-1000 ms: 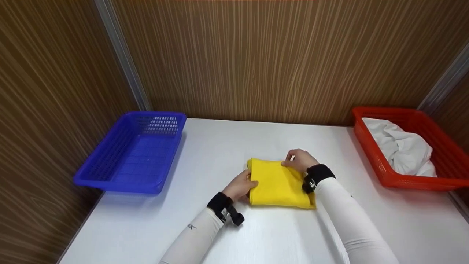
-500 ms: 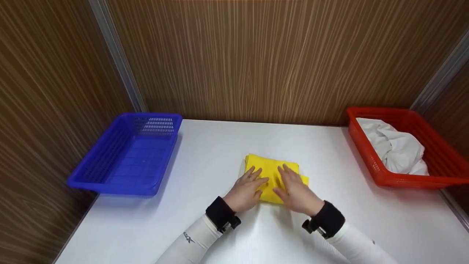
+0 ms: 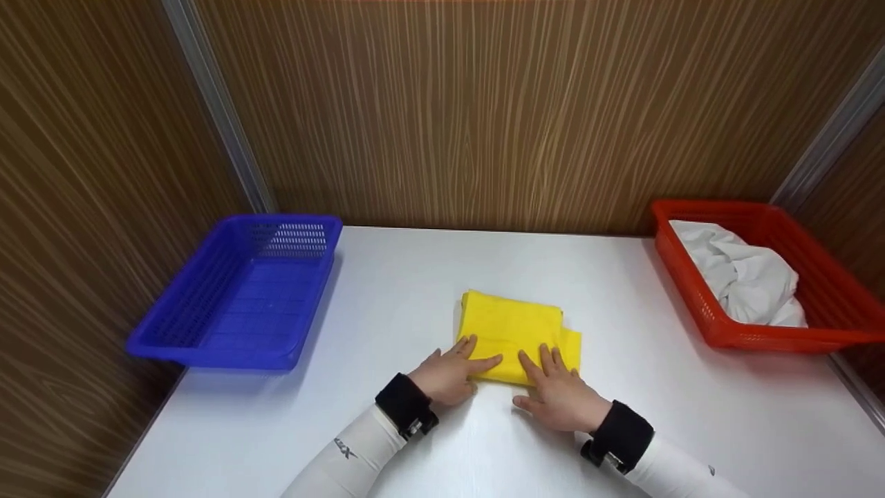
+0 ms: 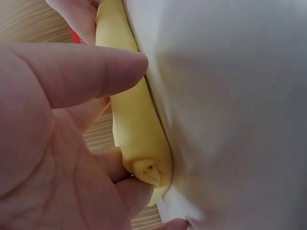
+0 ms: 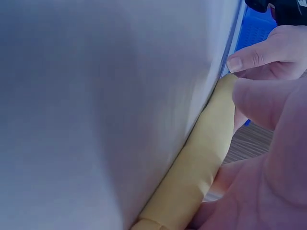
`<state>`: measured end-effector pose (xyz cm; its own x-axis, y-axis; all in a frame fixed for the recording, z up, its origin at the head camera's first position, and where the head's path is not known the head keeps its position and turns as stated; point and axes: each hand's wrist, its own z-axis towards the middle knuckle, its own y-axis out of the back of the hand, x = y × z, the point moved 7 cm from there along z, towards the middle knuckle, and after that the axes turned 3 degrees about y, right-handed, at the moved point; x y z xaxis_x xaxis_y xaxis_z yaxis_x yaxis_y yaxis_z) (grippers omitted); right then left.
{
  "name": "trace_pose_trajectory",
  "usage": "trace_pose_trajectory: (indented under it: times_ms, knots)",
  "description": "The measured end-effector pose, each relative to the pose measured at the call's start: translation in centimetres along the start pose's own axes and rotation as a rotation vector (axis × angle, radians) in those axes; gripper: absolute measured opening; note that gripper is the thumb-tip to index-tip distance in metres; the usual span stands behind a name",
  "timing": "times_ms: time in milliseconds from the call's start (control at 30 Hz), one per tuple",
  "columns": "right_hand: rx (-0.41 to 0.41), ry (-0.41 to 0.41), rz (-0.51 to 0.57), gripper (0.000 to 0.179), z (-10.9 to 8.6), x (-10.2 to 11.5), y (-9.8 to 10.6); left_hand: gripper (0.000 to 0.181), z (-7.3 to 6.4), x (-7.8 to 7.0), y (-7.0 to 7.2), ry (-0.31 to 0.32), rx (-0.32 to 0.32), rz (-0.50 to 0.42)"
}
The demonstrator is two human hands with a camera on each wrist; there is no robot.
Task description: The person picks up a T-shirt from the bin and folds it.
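A folded yellow cloth (image 3: 511, 321) lies on the white table, a narrow strip of it sticking out at the right side. My left hand (image 3: 446, 375) rests its spread fingers on the cloth's near left part. On the near right part lie the fingers of my right hand (image 3: 561, 394), also spread, with the thumb off the near edge. In the left wrist view the cloth's near edge (image 4: 139, 115) is a thick rounded fold with a rolled end. The right wrist view shows the same folded edge (image 5: 192, 167) under the fingers.
A blue basket (image 3: 214, 358) with nothing visible inside stands at the left. At the right is a red basket (image 3: 767, 337) holding a crumpled white cloth (image 3: 750, 277). A wood-patterned wall (image 3: 442, 117) rises behind the white table (image 3: 408, 270).
Earlier, both hands pinched the yellow cloth at its left edge and upper right. They let go, spread flat over it, and slid toward its near edge. The cloth is now folded smaller.
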<state>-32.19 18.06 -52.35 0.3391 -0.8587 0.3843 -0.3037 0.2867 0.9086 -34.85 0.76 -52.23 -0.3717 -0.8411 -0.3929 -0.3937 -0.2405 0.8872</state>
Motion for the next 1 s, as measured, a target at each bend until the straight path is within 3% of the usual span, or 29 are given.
trace_pose_trajectory:
  times_ms: [333,800,1000]
  knots:
    - [-0.007,0.017,-0.021,0.075,2.7,-1.6,1.0,0.06,2.4,0.1,1.0,0.08,-0.005,0.041]
    - [-0.005,0.004,0.022,0.069,8.2,-4.1,3.6,0.066,7.2,1.7,3.4,0.178,0.011,-0.047]
    - [-0.019,-0.01,0.026,0.067,9.9,-5.0,4.1,0.065,8.4,2.3,4.0,0.225,0.006,-0.097]
